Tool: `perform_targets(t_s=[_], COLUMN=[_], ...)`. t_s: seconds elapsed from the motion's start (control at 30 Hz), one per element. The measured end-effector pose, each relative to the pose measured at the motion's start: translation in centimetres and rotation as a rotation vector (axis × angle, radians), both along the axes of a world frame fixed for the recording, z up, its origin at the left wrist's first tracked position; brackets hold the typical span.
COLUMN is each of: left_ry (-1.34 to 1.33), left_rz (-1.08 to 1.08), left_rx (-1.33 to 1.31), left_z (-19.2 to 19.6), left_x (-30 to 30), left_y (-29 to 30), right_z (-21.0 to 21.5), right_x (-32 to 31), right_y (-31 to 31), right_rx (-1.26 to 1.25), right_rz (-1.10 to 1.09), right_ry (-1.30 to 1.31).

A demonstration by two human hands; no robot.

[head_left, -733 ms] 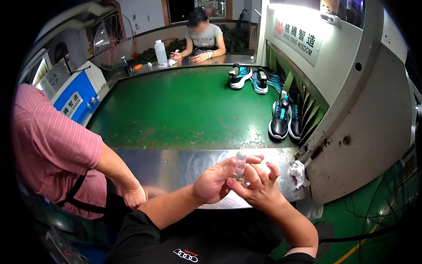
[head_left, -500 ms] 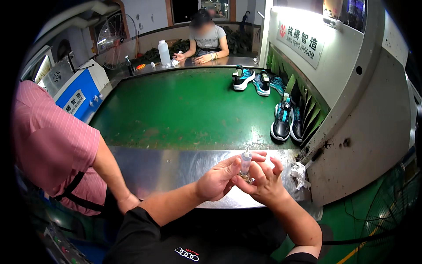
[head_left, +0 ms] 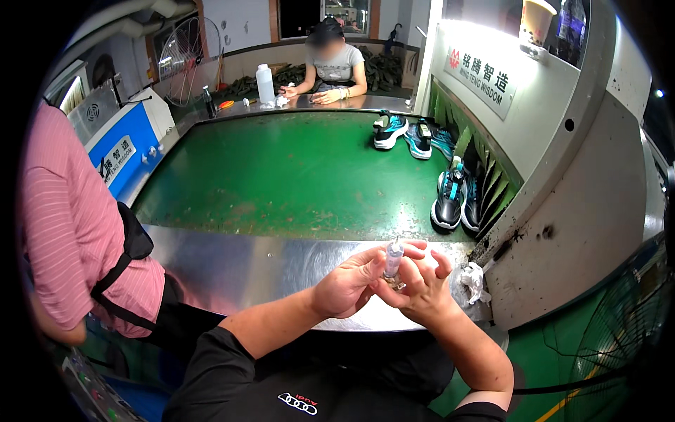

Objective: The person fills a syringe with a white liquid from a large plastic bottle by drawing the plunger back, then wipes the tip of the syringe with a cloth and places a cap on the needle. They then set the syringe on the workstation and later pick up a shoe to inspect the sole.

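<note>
While both hands meet, left hand (head_left: 346, 285) and right hand (head_left: 420, 292) grip the small clear bottle (head_left: 392, 259).

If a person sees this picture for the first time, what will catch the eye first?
Probably the wide green belt filling the middle, with pairs of black and blue sneakers along its right side. Near the bottom, the left hand and right hand together hold a small clear bottle over the steel table.
</note>
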State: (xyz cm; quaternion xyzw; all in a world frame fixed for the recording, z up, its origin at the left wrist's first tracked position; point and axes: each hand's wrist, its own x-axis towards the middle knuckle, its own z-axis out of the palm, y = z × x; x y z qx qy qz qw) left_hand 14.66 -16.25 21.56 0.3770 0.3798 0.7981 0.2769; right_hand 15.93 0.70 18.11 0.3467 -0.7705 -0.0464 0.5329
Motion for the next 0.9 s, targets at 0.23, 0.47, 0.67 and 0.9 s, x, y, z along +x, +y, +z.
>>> perform_targets(t_s=[0.23,0.47,0.67,0.9], left_ry=[-0.053,-0.036,-0.071,-0.05], left_rz=[-0.038,-0.046,-0.035,-0.029], left_rx=[0.053,0.065,0.061,0.074], left_z=[-0.1,-0.2,0.1,0.0], left_x=[0.2,0.6,0.7,0.8], left_y=[-0.7,-1.1,-1.7,-1.6], right_z=[0.2,0.3,0.7,0.7], right_x=[0.9,1.5,1.4,1.5], right_y=[-0.4,-0.5,-1.2,-1.1], right_rx=[0.055,0.078,0.068,0.094], right_rz=[-0.043,-0.039,-0.023,-0.051], right_ry=[-0.021,-0.031,-0.018,0.0])
